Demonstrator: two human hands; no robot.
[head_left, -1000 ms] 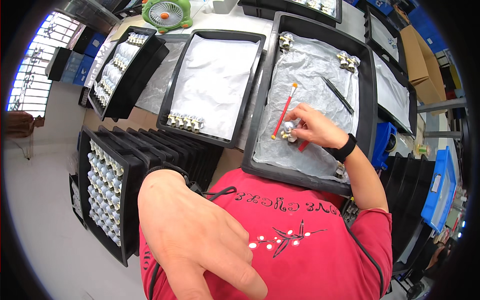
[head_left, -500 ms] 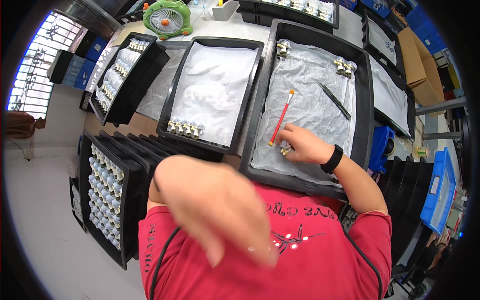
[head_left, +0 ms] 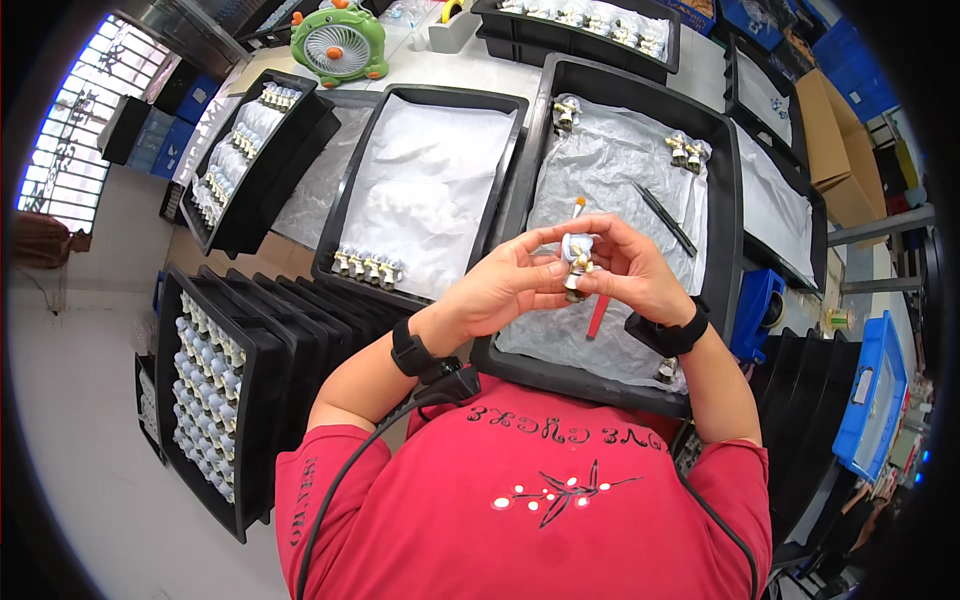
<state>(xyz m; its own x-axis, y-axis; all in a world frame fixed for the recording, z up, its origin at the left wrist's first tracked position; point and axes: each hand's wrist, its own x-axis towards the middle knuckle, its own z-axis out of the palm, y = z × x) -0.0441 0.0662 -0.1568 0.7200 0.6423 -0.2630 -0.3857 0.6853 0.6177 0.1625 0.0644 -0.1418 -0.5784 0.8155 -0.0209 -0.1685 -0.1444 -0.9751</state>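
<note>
A small figurine [head_left: 577, 262] with a pale blue-white top and dark base stands upright between my hands above the large black tray [head_left: 520, 215]. My left hand [head_left: 500, 288] pinches it from the left with closed fingers. From the right, my right hand [head_left: 640, 272] also closes on it. A red-handled paintbrush [head_left: 596, 318] shows beyond and below my fingers; its middle is hidden, so I cannot tell whether a hand holds it. Two similar figurines [head_left: 686, 152] stand in the tray's far right corner, others in the far left and near right corners. Dark pen-like tools [head_left: 663, 218] lie on the lining paper.
A second black tray [head_left: 425, 180] to the left holds a short row of figurines [head_left: 367, 268]. Filled trays [head_left: 210, 400] stand stacked on edge at lower left. A green fan [head_left: 338, 45] sits at the back, a cardboard box [head_left: 840, 135] and blue tape dispenser [head_left: 762, 312] to the right.
My left hand has moved from in front of my chest to the figurine. My right hand has lifted the figurine from the tray. The paintbrush now slants the other way.
</note>
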